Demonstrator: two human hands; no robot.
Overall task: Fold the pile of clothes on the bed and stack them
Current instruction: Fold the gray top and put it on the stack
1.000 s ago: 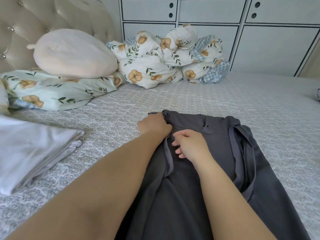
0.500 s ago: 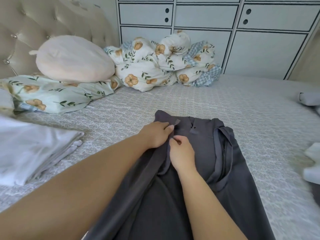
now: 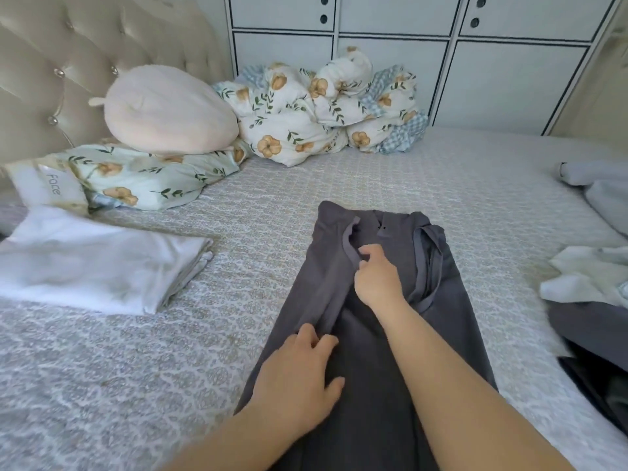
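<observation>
Right hand [image 3: 377,278] pinched the dark grey garment [image 3: 373,334] at its seam, probably aligning it; left hand [image 3: 299,379], at seven o'clock, lay flat on it.

The garment [image 3: 370,334] is dark grey, the bed [image 3: 136,368] cover pale grey with a small floral print, the folded stack [image 3: 95,263] white, the duvet [image 3: 326,110] white with orange flowers.
</observation>
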